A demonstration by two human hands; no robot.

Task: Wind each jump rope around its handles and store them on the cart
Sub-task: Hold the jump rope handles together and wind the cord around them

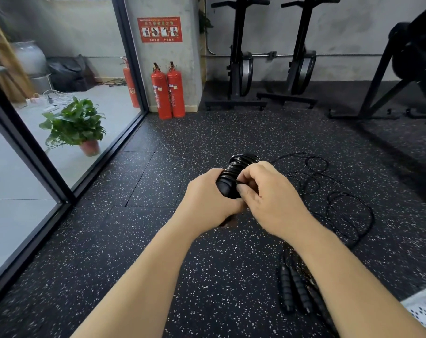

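In the head view, a wound jump rope (234, 170) is held above the speckled black floor (182, 132), its black cord coiled in tight turns around the paired handles. The lower end of the handles is gripped by the left hand (207, 198), with the fingers curled round them. The cord at the near side of the coil is pinched by the right hand (268, 198) between thumb and forefinger.

A second jump rope (293, 289) is seen lying on the floor below the right forearm, its two black handles side by side and its loose cord (341, 211) spread in loops further back. A white perforated container (424, 311) is cut off at the lower right corner. Two red fire extinguishers (168, 91) are stood against the pillar at the floor's far edge, and a potted plant (78, 125) is seen behind the glass on the left.
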